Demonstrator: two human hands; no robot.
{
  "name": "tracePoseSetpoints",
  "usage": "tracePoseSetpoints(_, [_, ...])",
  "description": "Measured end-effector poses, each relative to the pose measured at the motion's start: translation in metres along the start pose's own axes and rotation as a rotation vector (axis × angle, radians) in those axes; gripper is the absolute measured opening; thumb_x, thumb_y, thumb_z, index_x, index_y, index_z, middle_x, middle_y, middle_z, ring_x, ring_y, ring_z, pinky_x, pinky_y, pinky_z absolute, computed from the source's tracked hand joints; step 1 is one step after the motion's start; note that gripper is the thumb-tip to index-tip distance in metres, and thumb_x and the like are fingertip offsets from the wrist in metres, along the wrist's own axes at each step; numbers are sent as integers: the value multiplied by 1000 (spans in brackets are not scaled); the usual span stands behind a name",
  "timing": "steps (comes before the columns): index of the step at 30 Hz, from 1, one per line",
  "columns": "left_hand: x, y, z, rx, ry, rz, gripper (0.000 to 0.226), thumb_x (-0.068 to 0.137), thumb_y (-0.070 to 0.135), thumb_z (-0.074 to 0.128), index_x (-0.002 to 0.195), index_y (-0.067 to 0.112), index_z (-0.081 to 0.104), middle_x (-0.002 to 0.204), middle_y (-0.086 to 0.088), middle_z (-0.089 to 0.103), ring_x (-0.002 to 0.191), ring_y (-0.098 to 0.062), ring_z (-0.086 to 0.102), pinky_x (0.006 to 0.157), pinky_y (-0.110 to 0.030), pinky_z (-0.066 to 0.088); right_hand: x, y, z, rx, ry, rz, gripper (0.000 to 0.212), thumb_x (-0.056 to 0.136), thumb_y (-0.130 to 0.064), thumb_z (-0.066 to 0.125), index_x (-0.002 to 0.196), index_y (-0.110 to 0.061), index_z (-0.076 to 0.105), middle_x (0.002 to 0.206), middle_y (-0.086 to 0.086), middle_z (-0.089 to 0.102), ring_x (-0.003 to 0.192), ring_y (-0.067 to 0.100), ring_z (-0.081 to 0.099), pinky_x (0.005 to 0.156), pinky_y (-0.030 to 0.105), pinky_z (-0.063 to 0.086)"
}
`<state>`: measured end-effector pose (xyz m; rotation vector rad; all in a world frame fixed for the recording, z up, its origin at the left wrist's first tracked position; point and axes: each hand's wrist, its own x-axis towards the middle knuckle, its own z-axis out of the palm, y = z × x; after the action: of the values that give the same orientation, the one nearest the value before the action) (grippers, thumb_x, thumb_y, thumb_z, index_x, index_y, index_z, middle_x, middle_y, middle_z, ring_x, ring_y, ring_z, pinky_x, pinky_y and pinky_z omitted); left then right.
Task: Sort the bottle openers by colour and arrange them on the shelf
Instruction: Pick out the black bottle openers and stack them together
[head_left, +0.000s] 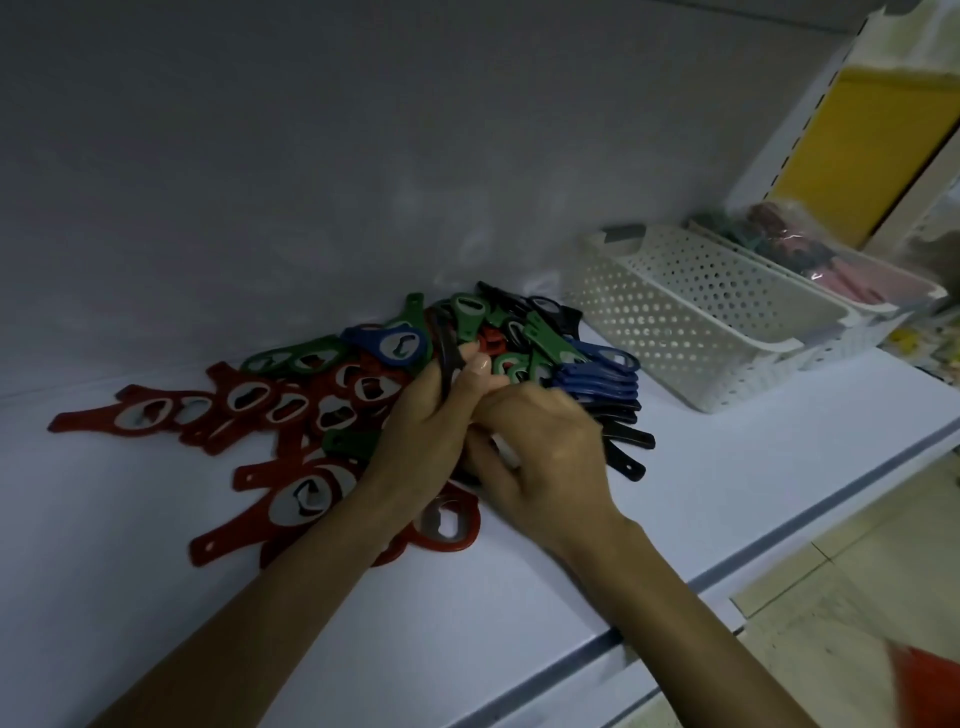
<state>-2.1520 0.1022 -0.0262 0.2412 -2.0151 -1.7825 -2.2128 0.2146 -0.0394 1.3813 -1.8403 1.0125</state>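
A heap of bottle openers lies on the white shelf (519, 613). Red openers (244, 402) spread over the left and front, green ones (291, 358) sit at the back, a stack of blue ones (597, 374) is on the right with black ones (628, 441) under it. My left hand (431, 415) grips a dark opener (448, 353) upright between thumb and fingers, above the middle of the heap. My right hand (545, 447) is curled beside it over the black openers; what its fingers hold is hidden.
An empty white perforated basket (691, 317) stands right of the heap. Behind it, a second basket (852, 291) holds bagged items. The shelf's front edge (779, 525) runs diagonally at right. A yellow panel (872, 135) is beyond the upright.
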Motion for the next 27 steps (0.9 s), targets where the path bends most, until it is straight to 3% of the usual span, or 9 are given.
tracePoseSetpoints(3, [-1,0,-1,-12,56,17,23,98,28,41,99,26,64,84,10,70,81,2,64,68,-8,47,-1,1,-1,19,-65,-40,14,88,-14,62,88,-7,73,83,3,72,75,23,65,63,39,48])
tracePoseSetpoints(6, [-5,-1,1,4,52,9,24,98,27,41,86,19,61,70,5,66,67,-2,64,58,-13,49,-4,4,-11,-68,33,46,17,91,-19,60,84,-11,74,77,-1,71,68,18,62,58,38,46])
tracePoseSetpoints(9, [-12,-2,14,-25,-41,-13,22,98,23,41,90,21,61,72,10,70,68,-3,67,52,-16,50,-11,1,-18,3,114,220,20,91,-21,58,80,-12,73,73,-3,69,64,15,61,57,37,48])
tracePoseSetpoints(12, [-18,-6,24,-83,-106,-56,23,99,16,40,109,17,62,96,2,71,89,-8,68,64,-22,56,-21,-3,-28,-43,132,382,19,90,-26,57,82,-16,71,73,-5,68,65,13,62,57,38,50])
tracePoseSetpoints(15, [-18,-5,26,-166,-112,-113,24,100,12,37,106,22,59,108,-2,66,98,-11,66,74,-25,57,-23,2,-46,26,176,665,13,87,-32,57,83,-26,68,77,-14,68,70,3,62,63,34,52])
tracePoseSetpoints(17, [-16,-4,24,-185,-95,-121,25,101,14,35,103,27,55,105,5,66,92,-6,67,71,-21,56,-26,14,-59,-197,12,788,14,86,-40,60,87,-30,68,84,-14,67,77,4,61,65,32,51])
tracePoseSetpoints(19, [-14,-5,22,-175,-77,-103,25,101,15,34,106,31,52,99,6,67,83,-5,69,65,-19,55,-33,23,-68,-453,-252,793,20,84,-45,62,93,-29,71,91,-7,64,85,16,59,66,32,47])
tracePoseSetpoints(21, [-14,-6,21,-143,-49,-71,25,101,15,35,106,32,53,90,5,69,73,-5,68,57,-18,53,-36,27,-71,-485,-378,758,21,85,-41,63,95,-26,73,93,-2,61,86,22,56,68,34,45])
tracePoseSetpoints(27, [-13,-3,18,-138,-40,-78,18,99,23,40,97,26,59,75,5,70,62,-8,65,47,-17,49,-36,19,-57,-514,-351,548,15,92,-20,54,90,-15,68,84,0,65,77,25,57,58,30,34])
